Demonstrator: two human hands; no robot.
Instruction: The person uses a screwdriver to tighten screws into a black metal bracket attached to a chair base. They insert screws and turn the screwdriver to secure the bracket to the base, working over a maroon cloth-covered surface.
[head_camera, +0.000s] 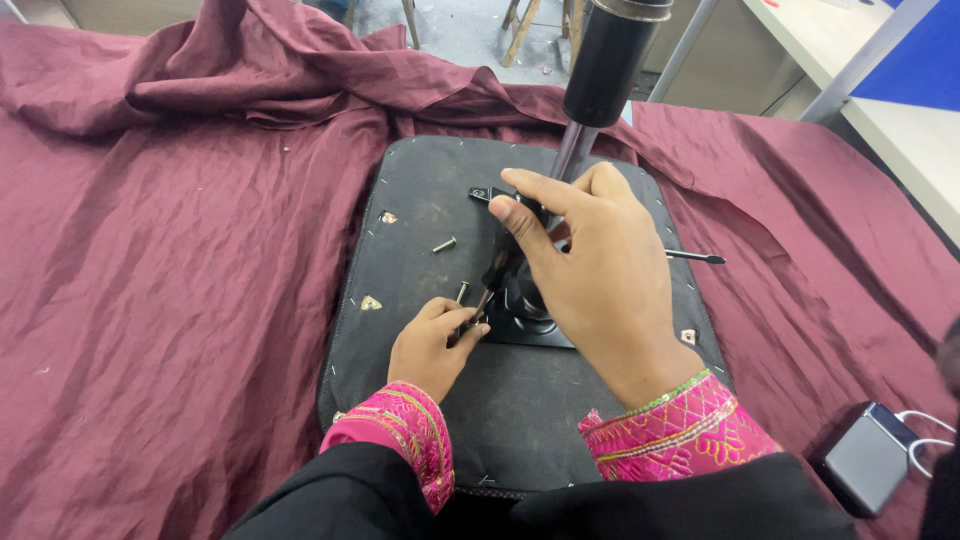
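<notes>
Head view showed you bent over an upturned chair seat (420, 210), its black underside facing up on a maroon cloth (180, 280). Your left hand (432, 345) was curled nearly shut near the near-left corner of the black metal plate (540, 335), thumb and forefinger pinched on what looked like a small screw or the tip of a tool; which one you could not tell. Your right hand (600, 270) sat over the mechanism, fingers half closed around a dark lever-like part (500, 265), thumb stretched to the far left.

You would have judged the plate and the gas-lift column (600, 90) rising at the far side as stiff and heavy, best gripped by the column or the plate edge. The loose screws (445, 244) to the left were light, smooth and apt to roll, best taken by fingertip pinch at the shank. A thin black-handled tool (697, 258) lay to the right.

No container showed; screws lay bare on the seat. A grey box with a white cable (868, 455) rested near right.
</notes>
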